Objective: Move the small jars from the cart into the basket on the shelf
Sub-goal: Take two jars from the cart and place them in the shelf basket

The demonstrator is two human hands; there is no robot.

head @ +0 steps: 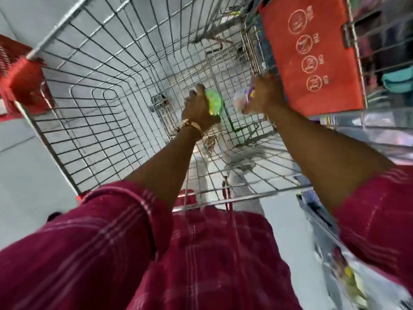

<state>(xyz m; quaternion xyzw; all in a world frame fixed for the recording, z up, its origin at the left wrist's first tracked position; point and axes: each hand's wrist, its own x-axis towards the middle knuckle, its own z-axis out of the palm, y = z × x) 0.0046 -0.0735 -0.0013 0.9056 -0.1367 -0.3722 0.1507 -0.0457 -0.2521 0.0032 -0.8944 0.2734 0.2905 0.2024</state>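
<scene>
I look straight down into a wire shopping cart (93,70). My left hand (196,110) is inside it, closed around a small jar with a bright green lid (214,102). My right hand (266,92) is beside it, near the cart's right wall, gripping a small pale jar with a purple and yellow label (242,98). Both jars are partly hidden by my fingers and blurred. The basket on the shelf cannot be made out for certain.
A red plastic child-seat flap (312,54) with white warning symbols stands at the cart's right end. Red basket parts (20,70) sit at the left. Shelves with packaged goods (348,276) run along the right. Grey floor shows through the cart's mesh.
</scene>
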